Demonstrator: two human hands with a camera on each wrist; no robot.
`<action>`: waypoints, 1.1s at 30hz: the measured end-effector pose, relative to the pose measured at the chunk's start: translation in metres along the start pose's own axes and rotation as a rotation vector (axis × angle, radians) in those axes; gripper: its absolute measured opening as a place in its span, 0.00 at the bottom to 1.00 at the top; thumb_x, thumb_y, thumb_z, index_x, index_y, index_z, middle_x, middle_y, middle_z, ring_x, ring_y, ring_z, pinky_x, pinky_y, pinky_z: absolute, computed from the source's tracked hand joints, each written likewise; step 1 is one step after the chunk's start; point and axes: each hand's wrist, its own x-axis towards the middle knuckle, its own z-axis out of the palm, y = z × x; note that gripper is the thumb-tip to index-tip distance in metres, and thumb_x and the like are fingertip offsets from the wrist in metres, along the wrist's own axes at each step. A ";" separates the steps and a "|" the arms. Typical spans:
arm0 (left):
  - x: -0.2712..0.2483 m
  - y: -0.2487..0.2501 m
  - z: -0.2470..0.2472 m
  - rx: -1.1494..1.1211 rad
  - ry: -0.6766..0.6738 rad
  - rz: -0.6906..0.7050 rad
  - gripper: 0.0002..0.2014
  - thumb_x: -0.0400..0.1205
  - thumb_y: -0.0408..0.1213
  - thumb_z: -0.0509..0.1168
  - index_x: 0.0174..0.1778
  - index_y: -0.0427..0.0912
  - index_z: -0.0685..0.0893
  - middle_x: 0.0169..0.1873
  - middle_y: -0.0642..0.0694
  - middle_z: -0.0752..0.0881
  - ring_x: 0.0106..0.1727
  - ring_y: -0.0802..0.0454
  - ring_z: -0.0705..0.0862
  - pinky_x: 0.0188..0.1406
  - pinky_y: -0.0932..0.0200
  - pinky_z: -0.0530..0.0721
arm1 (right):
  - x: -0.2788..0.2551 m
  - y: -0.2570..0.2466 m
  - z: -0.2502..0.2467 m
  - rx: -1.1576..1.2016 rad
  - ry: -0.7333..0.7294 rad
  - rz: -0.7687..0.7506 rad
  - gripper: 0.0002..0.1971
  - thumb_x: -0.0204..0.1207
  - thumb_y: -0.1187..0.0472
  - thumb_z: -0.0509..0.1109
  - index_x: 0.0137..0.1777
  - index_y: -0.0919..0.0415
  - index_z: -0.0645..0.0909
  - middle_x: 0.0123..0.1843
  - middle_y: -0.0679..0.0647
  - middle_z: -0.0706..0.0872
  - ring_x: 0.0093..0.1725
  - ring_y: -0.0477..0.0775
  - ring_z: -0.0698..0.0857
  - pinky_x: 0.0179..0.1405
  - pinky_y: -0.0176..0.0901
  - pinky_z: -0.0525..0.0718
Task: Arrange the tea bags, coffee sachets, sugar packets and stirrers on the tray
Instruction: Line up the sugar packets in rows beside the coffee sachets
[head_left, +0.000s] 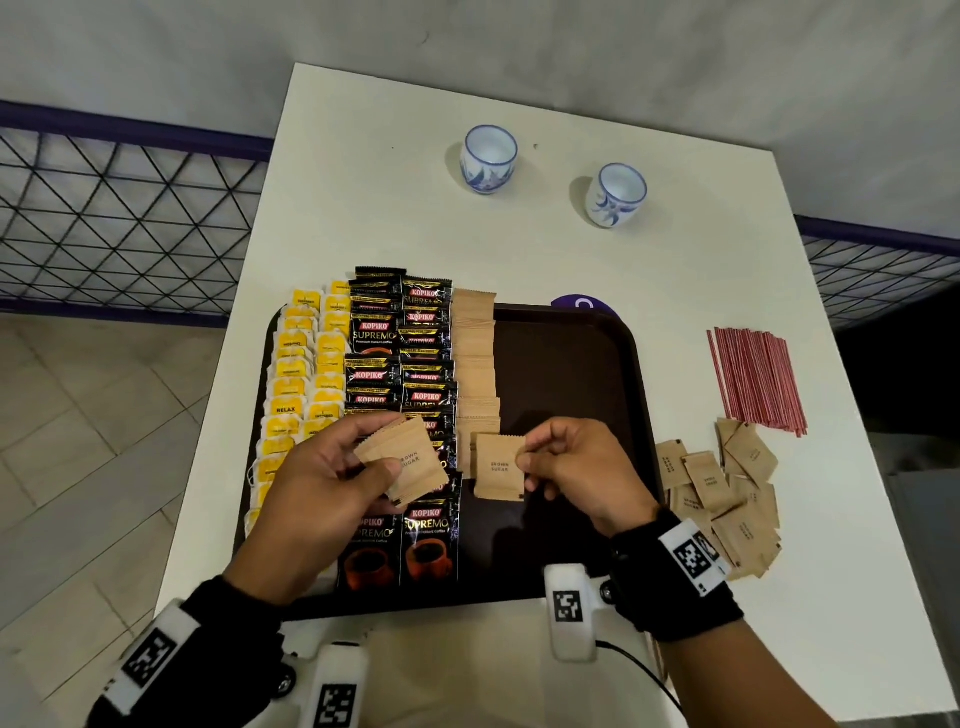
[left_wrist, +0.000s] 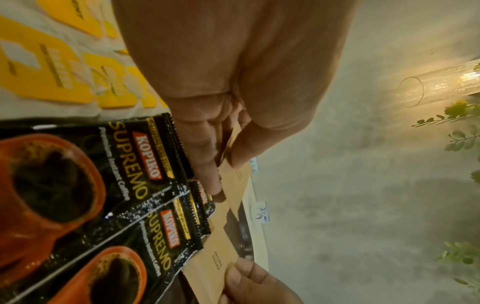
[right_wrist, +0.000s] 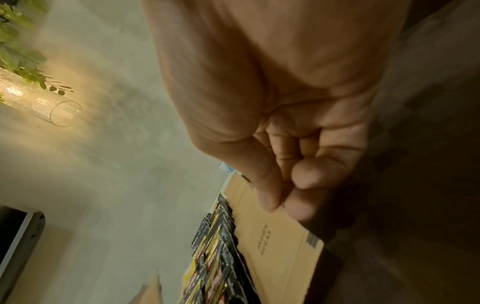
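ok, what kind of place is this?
Probably a hotel room or cafe refreshment setup, staged for recording: a white table with a dark tray of Kopiko coffee sachets, two blue-and-white teacups, and a wire-mesh railing behind.

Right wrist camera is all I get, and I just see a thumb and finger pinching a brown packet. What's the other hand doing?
Observer: The left hand holds a small stack of brown sugar packets above the coffee sachets.
Operator: Are the red sticks on the tray yet?
Observer: No. The stirrers lie in a bundle on the white table, to the right of the tray.
Operator: Is any more sugar left?
Observer: Yes, a loose pile of packets sits on the table beside the tray's right edge.
Operator: Anything else up there?
Observer: Two blue-and-white cups stand on the table beyond the tray.
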 end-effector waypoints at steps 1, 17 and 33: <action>0.000 -0.001 0.000 -0.002 0.002 -0.001 0.22 0.83 0.20 0.68 0.59 0.55 0.88 0.55 0.41 0.91 0.50 0.48 0.93 0.35 0.58 0.92 | 0.000 0.000 0.003 0.000 -0.008 0.000 0.07 0.75 0.75 0.74 0.51 0.77 0.82 0.35 0.64 0.88 0.25 0.49 0.84 0.21 0.36 0.78; -0.001 -0.008 0.002 -0.018 -0.016 -0.017 0.21 0.82 0.18 0.67 0.64 0.47 0.88 0.51 0.42 0.92 0.50 0.45 0.93 0.34 0.56 0.92 | 0.010 -0.002 0.026 -0.149 0.071 0.016 0.05 0.73 0.68 0.76 0.41 0.58 0.84 0.29 0.55 0.89 0.27 0.49 0.87 0.24 0.40 0.81; 0.000 -0.011 0.005 -0.018 -0.028 -0.006 0.21 0.82 0.19 0.68 0.61 0.50 0.88 0.51 0.39 0.92 0.51 0.41 0.92 0.37 0.51 0.94 | 0.010 -0.004 0.027 -0.155 0.114 -0.018 0.09 0.72 0.61 0.79 0.44 0.49 0.82 0.33 0.49 0.87 0.27 0.45 0.87 0.28 0.41 0.84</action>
